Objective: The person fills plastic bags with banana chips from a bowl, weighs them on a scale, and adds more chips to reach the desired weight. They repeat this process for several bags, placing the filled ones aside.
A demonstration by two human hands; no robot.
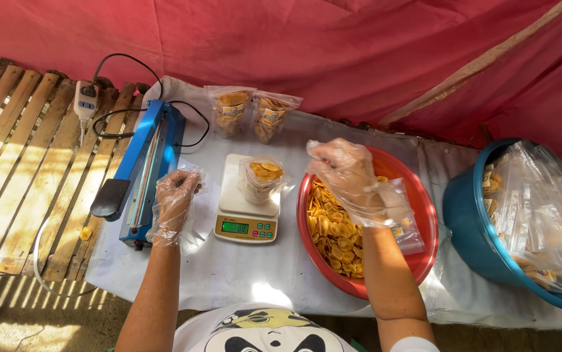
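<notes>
white cloth [242, 274] covers the table. right hand [346, 173], in a loose plastic glove, hovers with fingers bent and pinched over the red basin [424, 215] of banana chips [333, 231]; whether it grips a chip, i cannot tell. left hand [175, 195], gloved, curled and empty, rests beside the blue heat sealer [147, 163]. between them an open bag of chips [261, 179] stands on the digital scale [245, 225] near the cloth's middle.

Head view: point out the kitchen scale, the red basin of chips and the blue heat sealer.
kitchen scale [248, 227], head view, on its front panel beside the green display.
red basin [426, 215], head view, on the bare right inner wall.
blue heat sealer [152, 156], head view, on the middle of its long arm.
</notes>
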